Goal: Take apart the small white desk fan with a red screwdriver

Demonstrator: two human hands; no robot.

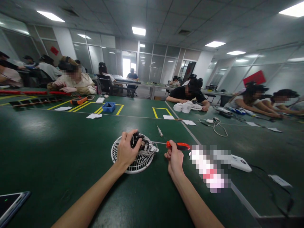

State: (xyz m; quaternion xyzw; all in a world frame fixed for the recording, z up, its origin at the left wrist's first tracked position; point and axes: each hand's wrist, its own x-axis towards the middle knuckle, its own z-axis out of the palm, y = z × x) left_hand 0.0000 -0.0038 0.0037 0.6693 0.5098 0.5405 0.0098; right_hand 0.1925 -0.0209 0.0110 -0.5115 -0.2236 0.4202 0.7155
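A round white fan grille (137, 167) lies on the green table, with a black fan motor (136, 139) and several pale wires on top of it. My left hand (128, 148) is closed around the motor, thumb on its near right side. In my right hand (175, 155) is a screwdriver (181, 146) with a red and black handle, held level. Its thin shaft points left to the white part at the motor's right end; whether the tip touches a screw is too small to tell. A smaller screwdriver (160, 131) with a clear handle lies just beyond.
A blue bin (109, 107) with dark parts stands further back, near an orange meter (79, 100). A phone (13, 205) lies at the near left. On the right are a white device (240, 163) with a cable and a coiled grey cord (220, 129). Several people sit at work around.
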